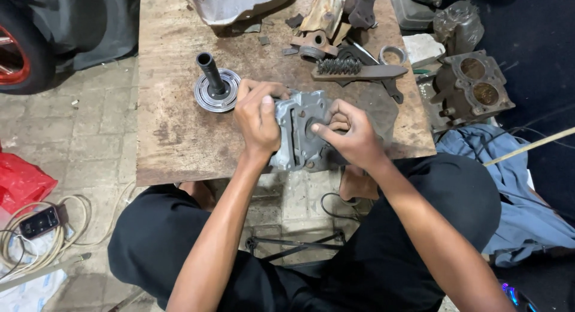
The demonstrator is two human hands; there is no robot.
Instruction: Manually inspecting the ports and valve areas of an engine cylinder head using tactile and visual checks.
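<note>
**Both hands on the grey casting at the board's near edge**

Right now my left hand [259, 117] is clamped over the left side of the grey metal casting [301, 132], fingers curled over its top edge and thumb lying flat on its face. My right hand [350, 132] grips the right side, index finger and thumb pinched narrow against the casting's middle, by the dark opening there. The casting rests on the wooden board [173, 126] at the edge nearest me, its long axis running away from me toward the far side, its lower end overhanging the edge slightly and its flat face turned up.

Just left of my left hand stands a round pulley-like disc with a black shaft [215, 84] pointing up and tilted away. Beyond my right hand lies a wire brush [353, 68], handle pointing right, among rusty parts. Off the board's right corner sits a carburettor body [473, 87] with two round bores. A blue cloth [515, 186] is bunched by my right knee.
</note>
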